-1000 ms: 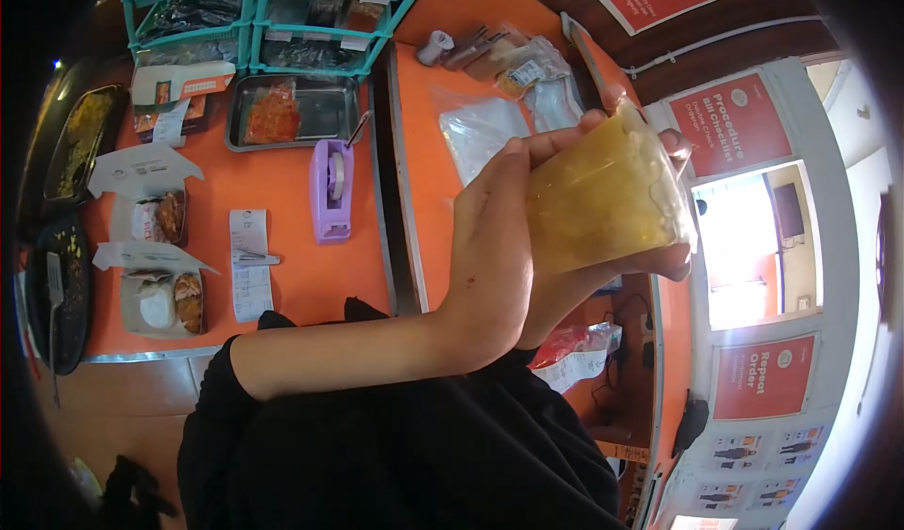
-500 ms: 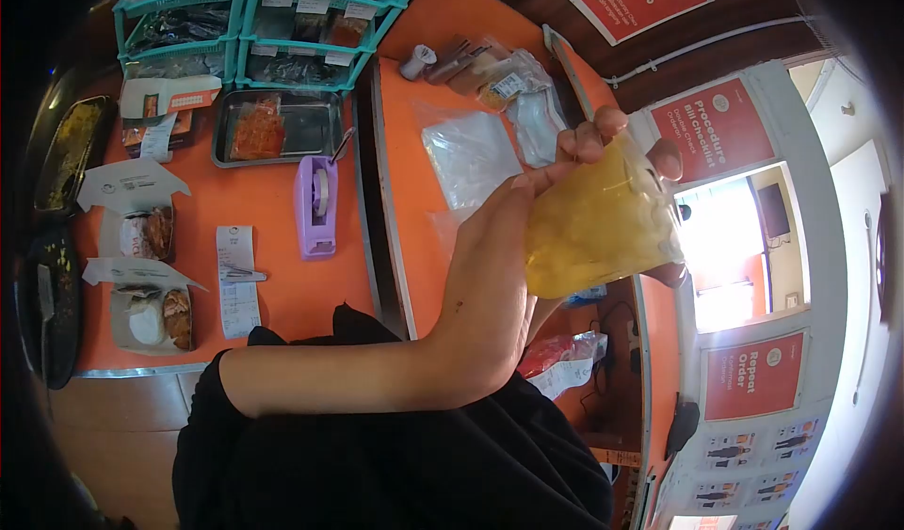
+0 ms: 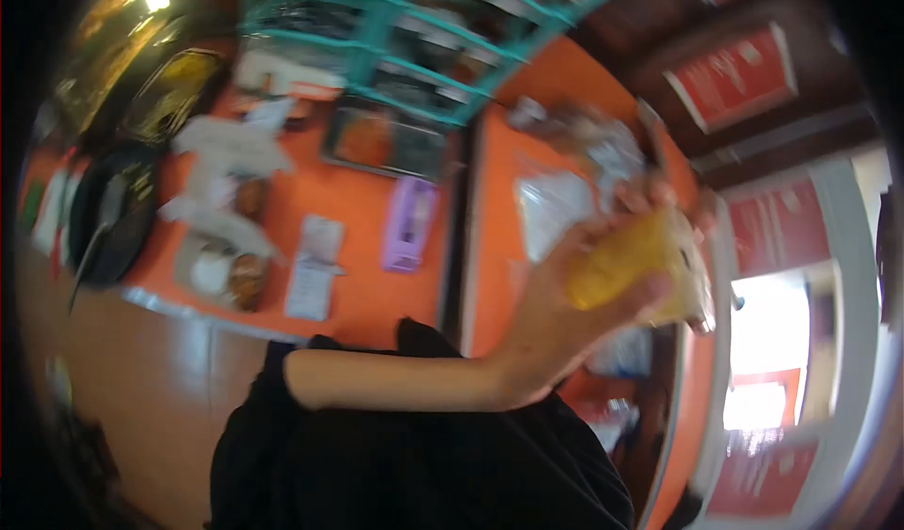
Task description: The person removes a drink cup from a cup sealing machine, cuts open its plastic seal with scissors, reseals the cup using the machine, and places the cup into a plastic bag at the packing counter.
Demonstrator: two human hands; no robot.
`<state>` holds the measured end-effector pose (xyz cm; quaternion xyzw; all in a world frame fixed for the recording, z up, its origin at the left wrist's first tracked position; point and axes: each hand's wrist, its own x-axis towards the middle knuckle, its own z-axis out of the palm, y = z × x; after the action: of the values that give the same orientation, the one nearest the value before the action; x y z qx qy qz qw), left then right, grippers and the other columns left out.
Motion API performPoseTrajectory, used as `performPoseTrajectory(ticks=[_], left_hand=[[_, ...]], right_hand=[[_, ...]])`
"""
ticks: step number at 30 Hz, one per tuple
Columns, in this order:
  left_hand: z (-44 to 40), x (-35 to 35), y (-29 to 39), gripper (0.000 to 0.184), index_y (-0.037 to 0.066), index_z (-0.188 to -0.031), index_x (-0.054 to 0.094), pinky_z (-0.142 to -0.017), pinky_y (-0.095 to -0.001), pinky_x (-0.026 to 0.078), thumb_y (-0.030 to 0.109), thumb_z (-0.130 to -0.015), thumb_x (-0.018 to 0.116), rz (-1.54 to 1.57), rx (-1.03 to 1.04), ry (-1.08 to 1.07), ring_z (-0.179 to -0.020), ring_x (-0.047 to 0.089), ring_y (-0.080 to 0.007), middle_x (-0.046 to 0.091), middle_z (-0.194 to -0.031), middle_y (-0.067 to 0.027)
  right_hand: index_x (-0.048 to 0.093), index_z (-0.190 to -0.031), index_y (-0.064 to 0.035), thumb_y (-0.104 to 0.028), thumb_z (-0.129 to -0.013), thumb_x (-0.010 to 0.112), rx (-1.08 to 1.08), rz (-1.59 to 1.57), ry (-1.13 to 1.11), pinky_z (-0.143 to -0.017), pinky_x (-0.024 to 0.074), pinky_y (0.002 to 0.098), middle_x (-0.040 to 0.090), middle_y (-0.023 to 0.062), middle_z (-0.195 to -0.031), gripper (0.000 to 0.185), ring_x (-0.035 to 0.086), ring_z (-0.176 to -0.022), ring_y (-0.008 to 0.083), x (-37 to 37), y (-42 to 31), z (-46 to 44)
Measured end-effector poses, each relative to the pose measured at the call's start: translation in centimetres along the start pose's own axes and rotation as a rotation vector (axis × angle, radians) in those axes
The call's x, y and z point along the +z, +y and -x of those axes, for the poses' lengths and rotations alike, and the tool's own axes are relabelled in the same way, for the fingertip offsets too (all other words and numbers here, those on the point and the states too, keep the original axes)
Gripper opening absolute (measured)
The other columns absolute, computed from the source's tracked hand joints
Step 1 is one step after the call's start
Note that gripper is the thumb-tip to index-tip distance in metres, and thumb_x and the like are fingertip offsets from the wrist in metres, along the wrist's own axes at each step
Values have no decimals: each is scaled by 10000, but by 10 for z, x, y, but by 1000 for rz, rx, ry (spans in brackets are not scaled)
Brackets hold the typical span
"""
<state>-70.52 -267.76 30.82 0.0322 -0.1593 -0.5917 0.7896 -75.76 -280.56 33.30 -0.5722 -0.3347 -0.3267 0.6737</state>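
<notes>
Yellow-filled clear plastic cup [image 3: 612, 265] tilted before us

Our left hand [image 3: 541, 318] closes around its side, thumb across the front. Our right hand [image 3: 700, 214] is mostly hidden behind it; we cannot tell its grip. Leftward, a purple tape dispenser [image 3: 409, 224], shallow metal tray [image 3: 414, 153] and open white food boxes [image 3: 228, 144] sit on our orange counter [image 3: 364, 252].

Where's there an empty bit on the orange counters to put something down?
Your best bet is the orange patch between the receipt and purple tape dispenser, below the metal tray. There's a thin strip left of the clear plastic bag too. It's crowded around the open food boxes.
</notes>
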Motion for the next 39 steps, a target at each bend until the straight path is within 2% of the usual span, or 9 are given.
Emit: performPoseTrajectory(ticks=[6, 16, 19, 24, 26, 30, 31, 34, 39], left_hand=[[20, -26, 22, 644, 36, -1323, 421, -989, -324, 431, 234, -816, 766, 50, 315, 80, -1147, 519, -162, 519, -1225, -76], [158, -50, 140, 641, 48, -1375, 375, -1018, -331, 404, 257, -864, 701, -25, 743, 76, -1221, 476, -160, 489, -1277, -51], [221, -45, 173, 636, 15, -1344, 396, -1006, -311, 402, 306, -867, 697, -67, 923, 168, -1188, 495, -150, 496, -1262, -64], [340, -42, 236, 649, 8, -1383, 360, -1034, -314, 385, 305, -891, 662, -156, 1246, 229, -1215, 487, -160, 482, -1310, -76], [389, -44, 262, 640, 22, -1391, 353, -1035, -332, 396, 294, -895, 654, -188, 1326, 236, -1223, 487, -168, 483, -1314, -78], [482, -57, 308, 689, 56, -1438, 305, -1045, -360, 397, 306, -896, 649, -317, 1517, 358, -1239, 481, -184, 468, -1351, -82], [503, -59, 319, 706, 55, -1442, 298, -1049, -365, 394, 321, -893, 652, -295, 1571, 417, -1245, 476, -187, 462, -1359, -80], [561, -60, 358, 743, 56, -1449, 282, -1063, -375, 381, 353, -882, 660, -261, 1652, 523, -1263, 457, -192, 448, -1373, -75], [659, -97, 439, 809, 40, -1447, 261, -1082, -374, 348, 399, -854, 677, -244, 1815, 717, -1281, 434, -207, 434, -1381, -88]], right_hand=[[388, -1253, -160, -317, -713, 822, 205, 289, 223, -894, 494, 471, 456, 277, -1086, 710, 533, -1066, 377, 17, 46, -12], [385, -1251, -186, -311, -716, 816, 640, -16, -6, -868, 491, 430, 583, 242, -934, 698, 600, -981, 329, 123, 206, -67], [289, -1337, -166, -427, -627, 870, 422, -280, -415, -864, 500, 413, 564, 343, -1138, 953, 598, -1029, 368, 234, 245, -86], [157, -1423, -86, -420, -421, 958, 552, -567, -363, -923, 490, 415, 531, 330, -1200, 1325, 558, -1125, 419, 381, 315, -91], [120, -1454, -26, -624, -402, 891, 534, -478, -432, -1019, 413, 426, 501, 342, -1240, 1435, 549, -1148, 400, 441, 341, -89], [163, -1454, -16, -777, -444, 775, 569, -431, -395, -970, 466, 409, 548, 182, -1218, 1405, 570, -1135, 309, 567, 374, -83], [131, -1456, -57, -493, -446, 928, 665, -734, -415, -986, 447, 400, 520, 217, -1272, 1358, 547, -1154, 282, 591, 397, -80], [289, -1414, 1, -514, -491, 906, 769, -752, -573, -1001, 427, 362, 515, 137, -1264, 1224, 520, -1178, 233, 658, 440, -79], [321, -1401, 13, -510, -508, 901, 891, -853, -712, -1023, 403, 350, 470, 107, -1295, 1186, 487, -1203, 210, 774, 535, -83]])
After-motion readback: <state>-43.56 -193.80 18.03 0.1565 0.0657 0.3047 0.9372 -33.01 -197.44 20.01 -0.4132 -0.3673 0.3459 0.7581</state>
